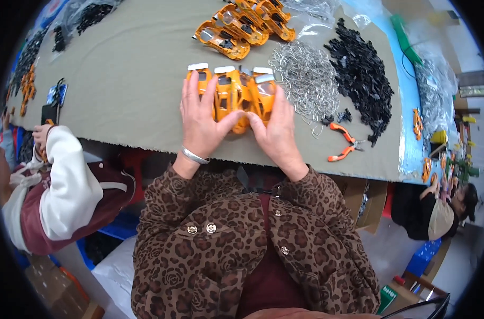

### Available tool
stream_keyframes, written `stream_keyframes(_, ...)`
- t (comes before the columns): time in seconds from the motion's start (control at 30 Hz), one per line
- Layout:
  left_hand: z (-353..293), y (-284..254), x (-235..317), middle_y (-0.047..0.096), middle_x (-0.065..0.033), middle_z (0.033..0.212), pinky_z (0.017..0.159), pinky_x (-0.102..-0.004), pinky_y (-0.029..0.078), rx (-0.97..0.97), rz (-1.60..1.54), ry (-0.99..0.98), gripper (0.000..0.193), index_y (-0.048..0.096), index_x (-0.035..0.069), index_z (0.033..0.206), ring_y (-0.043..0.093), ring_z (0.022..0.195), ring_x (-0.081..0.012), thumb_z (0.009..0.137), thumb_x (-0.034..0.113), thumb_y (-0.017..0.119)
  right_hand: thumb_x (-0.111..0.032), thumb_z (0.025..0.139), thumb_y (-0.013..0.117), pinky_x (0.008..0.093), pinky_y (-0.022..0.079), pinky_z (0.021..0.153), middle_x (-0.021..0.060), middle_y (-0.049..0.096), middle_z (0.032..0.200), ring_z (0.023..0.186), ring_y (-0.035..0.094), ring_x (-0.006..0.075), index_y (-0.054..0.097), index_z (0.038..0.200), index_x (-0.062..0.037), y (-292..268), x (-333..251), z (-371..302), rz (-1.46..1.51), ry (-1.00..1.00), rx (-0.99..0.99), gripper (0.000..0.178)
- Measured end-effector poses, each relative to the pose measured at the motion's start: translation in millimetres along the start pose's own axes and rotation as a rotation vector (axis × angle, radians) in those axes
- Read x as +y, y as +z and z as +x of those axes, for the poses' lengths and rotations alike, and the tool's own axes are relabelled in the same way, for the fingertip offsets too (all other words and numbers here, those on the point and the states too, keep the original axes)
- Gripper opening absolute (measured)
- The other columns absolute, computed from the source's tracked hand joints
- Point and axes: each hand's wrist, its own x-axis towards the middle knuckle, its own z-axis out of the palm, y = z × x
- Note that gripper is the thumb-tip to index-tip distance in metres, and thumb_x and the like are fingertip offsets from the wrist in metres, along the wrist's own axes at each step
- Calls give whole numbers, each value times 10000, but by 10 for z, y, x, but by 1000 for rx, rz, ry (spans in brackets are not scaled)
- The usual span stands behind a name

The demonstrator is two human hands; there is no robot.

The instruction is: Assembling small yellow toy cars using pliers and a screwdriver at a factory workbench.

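Note:
Several orange toy car bodies (pixel 224 94) with white rear wings stand side by side on the cloth in front of me. My left hand (pixel 202 118) presses on the left end of the row, its fingers lying over the leftmost car. From the other side, my right hand (pixel 274 130) wraps the rightmost car body (pixel 263 95). Both thumbs nearly meet at the near end of the cars, so the row is squeezed between my palms. The palms hide part of the cars, and the fingers are slightly blurred.
Beyond the row lies a stack of orange car bodies (pixel 234 26). To the right are a pile of silver metal clips (pixel 305 74), a heap of black plastic parts (pixel 364 74) and orange-handled pliers (pixel 344 142). Co-workers sit left (pixel 71 181) and right (pixel 436 212).

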Motion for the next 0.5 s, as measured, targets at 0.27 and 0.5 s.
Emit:
stream_keyframes(0.27,208,-160,-689,403,-207,1323,1034,-468,290,-199,118,150,631,504,12,1213,332,1260,-400,692,292,723,-132,767,636,449,386,900,280,444,1117,1012,459,408,225,1320,79,288,-140,186,190,77,-6,721)
stream_keyframes(0.5,221,18,-28,508,-132,1203,929,-371,402,-184,-7,72,476,485,-6,1223,493,1103,-239,806,170,633,-114,736,661,416,408,897,284,429,1114,1009,464,407,210,1323,89,-121,317,31,132,158,93,767)
